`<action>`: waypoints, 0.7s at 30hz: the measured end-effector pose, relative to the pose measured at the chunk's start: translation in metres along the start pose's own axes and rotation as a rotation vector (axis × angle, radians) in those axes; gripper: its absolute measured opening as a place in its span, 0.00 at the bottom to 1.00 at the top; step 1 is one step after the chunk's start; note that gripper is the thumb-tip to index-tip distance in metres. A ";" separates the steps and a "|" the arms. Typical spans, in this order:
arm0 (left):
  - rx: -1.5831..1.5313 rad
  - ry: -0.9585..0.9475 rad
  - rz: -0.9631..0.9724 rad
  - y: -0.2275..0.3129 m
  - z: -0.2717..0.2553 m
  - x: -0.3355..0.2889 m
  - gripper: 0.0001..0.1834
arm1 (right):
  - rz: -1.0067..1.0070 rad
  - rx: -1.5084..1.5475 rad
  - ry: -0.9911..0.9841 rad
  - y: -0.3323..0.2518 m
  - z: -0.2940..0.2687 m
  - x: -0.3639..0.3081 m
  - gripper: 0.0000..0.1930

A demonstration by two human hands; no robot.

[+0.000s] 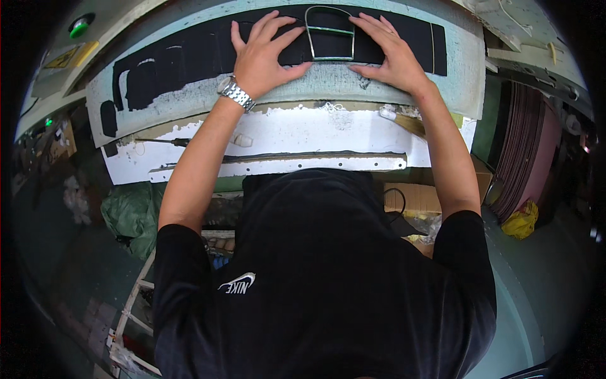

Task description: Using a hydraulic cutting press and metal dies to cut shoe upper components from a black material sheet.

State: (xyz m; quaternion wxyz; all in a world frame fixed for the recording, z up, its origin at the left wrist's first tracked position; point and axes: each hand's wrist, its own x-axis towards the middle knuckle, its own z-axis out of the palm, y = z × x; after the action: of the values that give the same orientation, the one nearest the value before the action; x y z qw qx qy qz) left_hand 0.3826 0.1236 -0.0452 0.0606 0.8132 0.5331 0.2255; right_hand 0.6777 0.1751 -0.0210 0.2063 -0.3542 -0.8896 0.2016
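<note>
A metal cutting die (332, 59), an arched outline of thin steel with a crossbar, stands on a long strip of black sheet material (214, 52). My left hand (264, 55) lies beside the die's left side with fingers spread, its index fingertip and thumb close to the steel edge. On the other side my right hand (394, 58) is also spread, its fingertips at the die's upper right edge and its thumb near the lower right corner. Cut-out outlines show in the left part of the strip. Both hands rest on or just over the black sheet.
The strip lies on a pale, scuffed cutting board (464, 82). Nearer me, a white ledge holds a brush (407, 121), a thin dark-handled tool (170, 141) and a small whitish piece (242, 140). A green-lit button (80, 26) is at far left; stacked brownish sheets (521, 145) stand right.
</note>
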 end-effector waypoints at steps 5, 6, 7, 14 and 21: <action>0.050 -0.039 -0.032 -0.003 -0.006 -0.002 0.37 | -0.025 0.007 0.008 -0.006 0.002 0.010 0.44; 0.055 -0.031 -0.036 -0.004 -0.007 -0.002 0.37 | -0.029 0.011 0.007 -0.007 0.001 0.012 0.43; 0.060 -0.033 -0.041 -0.004 -0.008 -0.003 0.37 | -0.030 0.012 0.007 -0.005 0.003 0.011 0.43; 0.042 -0.028 -0.054 0.000 -0.007 -0.001 0.37 | -0.006 -0.011 0.029 -0.002 0.008 0.006 0.41; 0.009 -0.042 -0.054 -0.005 -0.005 0.003 0.36 | 0.030 -0.003 0.019 -0.004 0.007 0.011 0.41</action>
State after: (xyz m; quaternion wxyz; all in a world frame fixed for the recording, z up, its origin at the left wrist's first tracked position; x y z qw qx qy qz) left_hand 0.3775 0.1274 -0.0412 0.0742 0.8033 0.5546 0.2042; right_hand 0.6649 0.1787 -0.0219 0.2111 -0.3697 -0.8825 0.1999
